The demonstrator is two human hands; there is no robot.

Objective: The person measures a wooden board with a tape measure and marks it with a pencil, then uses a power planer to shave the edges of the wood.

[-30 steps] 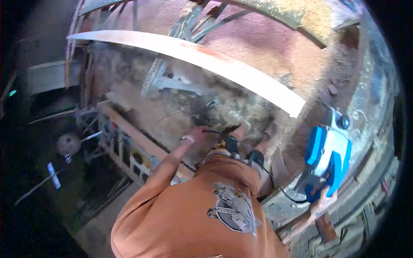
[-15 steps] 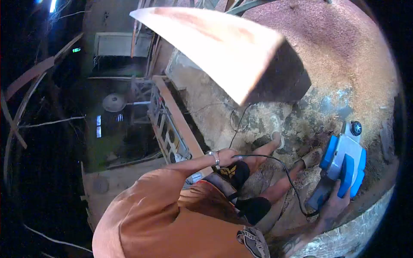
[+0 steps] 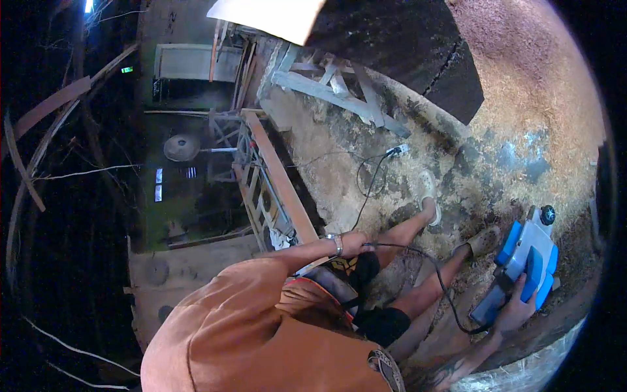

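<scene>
My right hand, at the far right, is wrapped around the blue handle of an electric planer, which has a grey body and a round black front knob. A black power cord leaves the planer's rear and runs across my legs to my left hand. That hand, with a watch on the wrist, is closed around the cord near my lap. Beyond it, the cord loops over the floor to a connector. At the top looms a large timber, with a bright upper face and a dark, cracked side.
Wooden trestle pieces stand beneath the timber. To the left, a long plank lies along a frame, with a pedestal fan behind it. Wood shavings cover the floor at right. A clog is on my foot.
The timber has shifted upward in view, showing more of its dark side and uncovering the trestle and connector. The planer sits slightly lower in the picture. Both hands keep their hold.
</scene>
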